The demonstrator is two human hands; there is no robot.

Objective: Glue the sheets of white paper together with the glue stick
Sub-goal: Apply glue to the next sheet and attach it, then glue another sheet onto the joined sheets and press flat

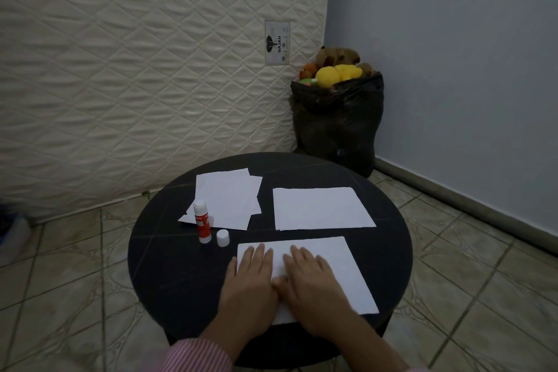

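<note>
The near white paper sheet (326, 269) on the round black table (157, 266) is pressed flat by both hands, fingers straight. The upright red-and-white glue stick (202, 222) (cap off beside it) lies forward-left, nearer the left hand (252, 284) than the right hand (314, 287).

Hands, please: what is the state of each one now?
Left hand: open, fingers straight, pressing flat on the near sheet of paper.
Right hand: open, also pressing flat on that sheet.

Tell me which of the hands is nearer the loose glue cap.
Left. The left hand lies flat on the near sheet just below the cap; the right hand presses farther to the cap's right.
</note>
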